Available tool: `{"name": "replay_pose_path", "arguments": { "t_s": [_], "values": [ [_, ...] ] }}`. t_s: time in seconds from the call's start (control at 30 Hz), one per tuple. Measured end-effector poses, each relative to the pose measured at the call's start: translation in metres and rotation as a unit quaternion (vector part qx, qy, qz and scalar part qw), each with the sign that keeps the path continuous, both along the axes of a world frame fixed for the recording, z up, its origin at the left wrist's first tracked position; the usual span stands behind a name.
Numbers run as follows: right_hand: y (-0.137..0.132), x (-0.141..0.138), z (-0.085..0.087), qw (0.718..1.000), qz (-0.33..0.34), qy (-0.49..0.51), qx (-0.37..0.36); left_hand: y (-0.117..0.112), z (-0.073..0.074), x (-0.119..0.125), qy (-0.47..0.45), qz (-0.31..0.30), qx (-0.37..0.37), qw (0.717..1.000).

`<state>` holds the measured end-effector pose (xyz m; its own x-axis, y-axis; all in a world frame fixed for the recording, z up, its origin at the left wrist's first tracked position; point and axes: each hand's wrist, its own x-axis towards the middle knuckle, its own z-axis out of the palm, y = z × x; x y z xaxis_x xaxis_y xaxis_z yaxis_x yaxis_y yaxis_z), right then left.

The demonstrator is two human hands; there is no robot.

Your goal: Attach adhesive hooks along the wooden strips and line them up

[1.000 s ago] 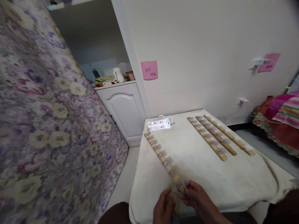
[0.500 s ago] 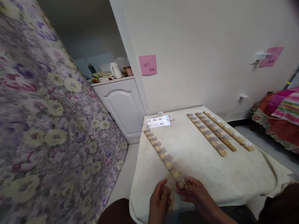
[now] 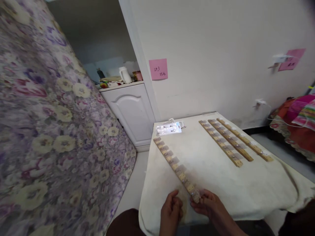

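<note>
A long wooden strip lies slantwise on the left part of the cloth-covered table, with several small clear plastic pieces and metal bits spaced along it. At its near end sits a clear piece. My right hand is closed around that near end, fingertips at the clear piece. To the left of the strip, apart from it, my left hand hovers with its fingers curled in; whatever they may hold is hidden.
Three similar wooden strips lie side by side at the table's right. Clear blister packs rest at the far left corner. A flowered curtain hangs at left, beside a white cabinet. A pink note is on the wall.
The whole view has shifted slightly, so everything appears a little further right. Both hands keep nearly the same pose beside the strip's near end.
</note>
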<state>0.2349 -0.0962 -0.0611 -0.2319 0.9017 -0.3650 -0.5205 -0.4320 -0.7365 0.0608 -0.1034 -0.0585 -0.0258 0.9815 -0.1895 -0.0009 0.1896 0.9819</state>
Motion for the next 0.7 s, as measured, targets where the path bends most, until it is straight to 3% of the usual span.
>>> {"name": "replay_pose_path", "arguments": {
  "t_s": [0.37, 0.57, 0.7],
  "values": [
    [-0.012, 0.014, 0.003, 1.000, -0.004, 0.014, 0.019, 0.001, -0.001, 0.000, 0.021, 0.004, -0.010, 1.000],
    [-0.013, 0.032, 0.016, 0.998, -0.048, 0.006, 0.028, 0.005, -0.008, -0.003, 0.028, -0.011, -0.009, 1.000],
    [-0.010, 0.049, 0.017, 0.994, -0.094, 0.019, 0.046, 0.007, -0.019, -0.001, 0.049, 0.019, 0.007, 0.999]
  ]
}}
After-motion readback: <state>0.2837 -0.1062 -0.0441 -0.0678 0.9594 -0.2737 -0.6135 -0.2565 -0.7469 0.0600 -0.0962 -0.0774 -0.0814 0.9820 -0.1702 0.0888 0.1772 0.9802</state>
